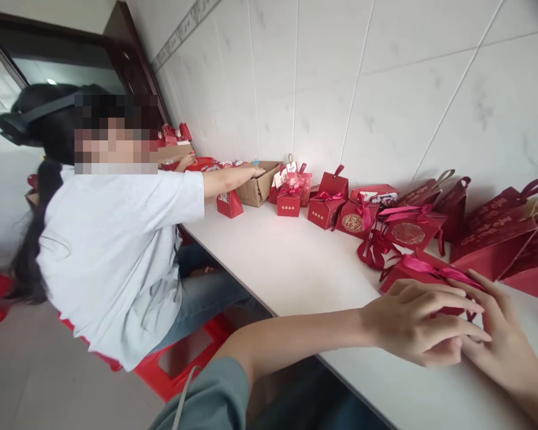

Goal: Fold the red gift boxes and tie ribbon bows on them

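At the lower right, my left hand (419, 322) reaches across the near side of a red gift box (412, 269) with a bright pink ribbon. Its fingers are stretched and apart, and they overlap the fingers of my right hand (502, 334). My right hand is curved around the right end of that box, with its fingers over the top. A small white patch shows between the two hands, partly covered. Just beyond lie a dark red ribbon bow (374, 248) and another red box (410, 227) bearing a round gold emblem.
Red gift boxes (326, 203) and handled bags (497, 233) line the tiled wall. On the left a seated person (116, 251) in a light shirt reaches toward a cardboard box (251, 191). Red plastic stools (161, 382) stand beside the white table (269, 263).
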`<state>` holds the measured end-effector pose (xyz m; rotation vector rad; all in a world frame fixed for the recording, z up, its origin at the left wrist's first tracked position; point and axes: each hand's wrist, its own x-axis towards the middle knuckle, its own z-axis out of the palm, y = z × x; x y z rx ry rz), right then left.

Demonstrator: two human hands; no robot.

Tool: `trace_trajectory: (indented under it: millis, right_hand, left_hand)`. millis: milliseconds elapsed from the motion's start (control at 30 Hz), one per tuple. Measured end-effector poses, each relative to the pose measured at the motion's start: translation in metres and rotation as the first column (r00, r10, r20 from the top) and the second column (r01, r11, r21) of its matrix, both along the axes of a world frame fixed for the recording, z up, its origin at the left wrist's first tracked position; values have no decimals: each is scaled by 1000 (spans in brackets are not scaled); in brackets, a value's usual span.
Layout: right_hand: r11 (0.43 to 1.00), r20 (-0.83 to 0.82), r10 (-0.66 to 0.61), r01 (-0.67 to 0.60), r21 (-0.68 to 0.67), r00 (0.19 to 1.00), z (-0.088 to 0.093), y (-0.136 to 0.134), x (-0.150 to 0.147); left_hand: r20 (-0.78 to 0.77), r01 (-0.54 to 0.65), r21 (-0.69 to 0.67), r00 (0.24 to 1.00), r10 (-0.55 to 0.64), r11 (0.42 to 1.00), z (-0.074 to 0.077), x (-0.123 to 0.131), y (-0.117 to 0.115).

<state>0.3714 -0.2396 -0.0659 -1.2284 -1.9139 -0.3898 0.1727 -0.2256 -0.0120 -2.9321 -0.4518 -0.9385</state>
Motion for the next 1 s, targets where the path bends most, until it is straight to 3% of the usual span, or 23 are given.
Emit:
trace_trajectory:
  millis: [100, 167, 233, 267, 333, 367, 433, 500, 567, 633, 700, 833, 1000]
  right_hand:
    - [1000, -11, -6, 7, 14, 1000, 1, 2, -7]
    - [1000, -39, -17, 16, -7, 999, 4, 3, -13]
    - [999, -64, -10, 8, -35, 998, 8, 1, -17]
    - [999, -73, -3, -1, -53, 997, 10, 0, -18]
    - [995, -91, 27, -35, -93, 996, 14, -5, -21]
    - [990, -104, 52, -65, -126, 993, 16, -7, -22]
    - [984, -143, 93, -113, -136, 985, 19, -9, -25]
    - [973, -174, 158, -183, -139, 972, 21, -9, -26]
    - [959, -211, 205, -239, -151, 956, 22, -9, -25]
    - [945, -266, 232, -282, -167, 936, 23, -11, -23]
    - [942, -305, 229, -290, -171, 924, 25, -14, -22]
    - [961, -279, 188, -236, -147, 942, 32, -21, -18]
    - [981, -232, 134, -163, -110, 963, 37, -23, -9]
  left_hand:
    - [27, -25, -11, 999, 25, 1000, 10, 8, 27]
    - [151, -105, -79, 982, 116, 991, 11, 8, 42]
    - [381, -159, -184, 898, 219, 970, 5, 5, 53]
    - [513, -141, -242, 821, 250, 960, 0, 2, 58]
    - [666, -3, -380, 693, 275, 925, -12, -5, 68]
    - [662, 84, -479, 688, 297, 874, -17, -7, 73]
    - [551, 210, -739, 736, 394, 640, -27, -9, 83]
    - [506, 294, -816, 779, 371, 497, -31, -7, 90]
    - [488, 395, -865, 804, 339, 308, -31, -3, 92]
    - [472, 430, -880, 841, 264, 203, -28, -1, 88]
    - [451, 415, -888, 871, 197, 198, -23, -1, 82]
    - [357, 306, -912, 919, 165, 273, -15, -4, 72]
    - [317, 176, -843, 926, 206, 508, -10, -13, 78]
